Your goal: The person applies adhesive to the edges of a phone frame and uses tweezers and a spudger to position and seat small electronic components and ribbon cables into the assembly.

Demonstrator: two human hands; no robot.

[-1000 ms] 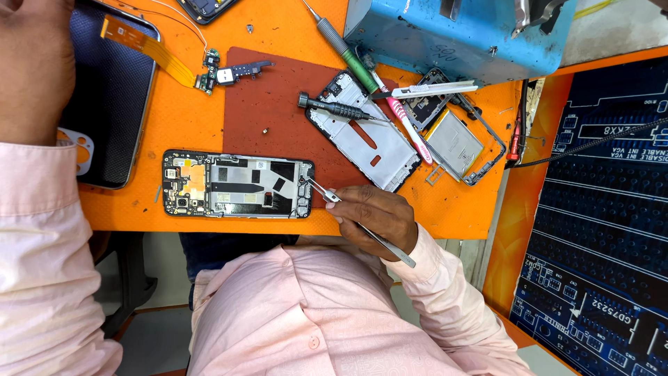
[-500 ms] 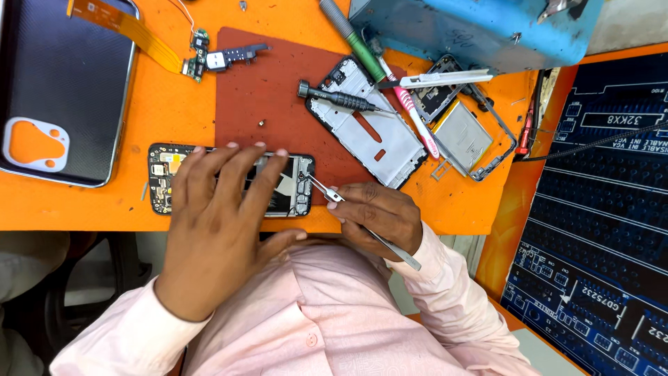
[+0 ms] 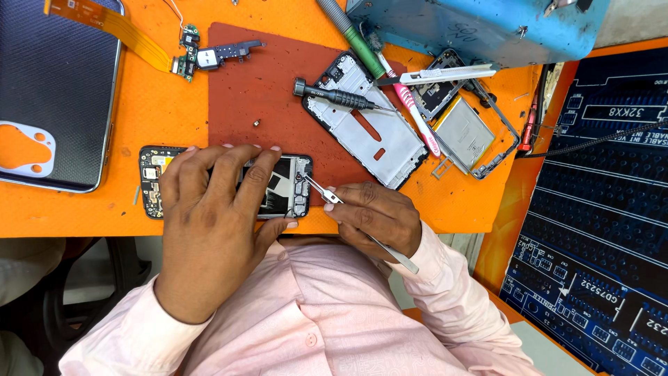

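Pinning an opened smartphone (image 3: 226, 189) at the near edge of the orange workbench (image 3: 160, 111), the left hand (image 3: 212, 209) lies spread flat across it while the right hand (image 3: 376, 216) pinches metal tweezers (image 3: 327, 195), tips at the phone's right end. A slip could scratch the exposed board or nudge the phone over the table edge. A screwdriver (image 3: 334, 95) and a phone frame (image 3: 365, 118) crowd the far right; the maroon mat (image 3: 257, 90) offers room.

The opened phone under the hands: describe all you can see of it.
The opened phone lies flat on the orange table, its right end on the red mat, back cover off, dark boards and metal shields exposed. The left hand presses on its middle; tweezers in the right hand touch its right end.
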